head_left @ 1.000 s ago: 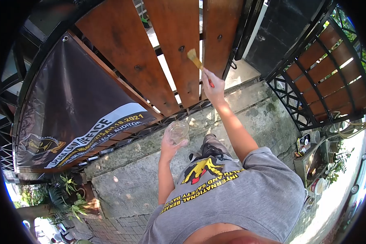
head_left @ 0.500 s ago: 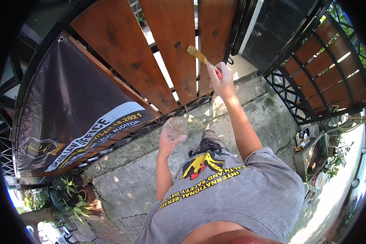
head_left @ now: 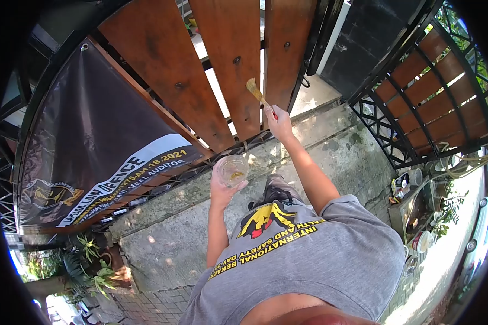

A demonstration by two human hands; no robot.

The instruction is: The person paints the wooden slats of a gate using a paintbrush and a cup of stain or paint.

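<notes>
One brush (head_left: 258, 94) is gripped in the right hand (head_left: 279, 123), raised before a wooden gate (head_left: 157, 59); whether it touches, I cannot tell. The left hand (head_left: 220, 187) is curled around a clear cup (head_left: 236, 167). Further left, a dark banner (head_left: 103, 124) hangs on the gate.

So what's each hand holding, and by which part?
The right hand holds a brush by its red handle; the left hand holds a clear container around its side.

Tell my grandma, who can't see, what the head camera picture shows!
Someone's right hand holds a paintbrush in front of brown wooden boards, and the left hand holds a clear cup. A dark banner with writing hangs at the left, and a gray shirt shows below.
</notes>
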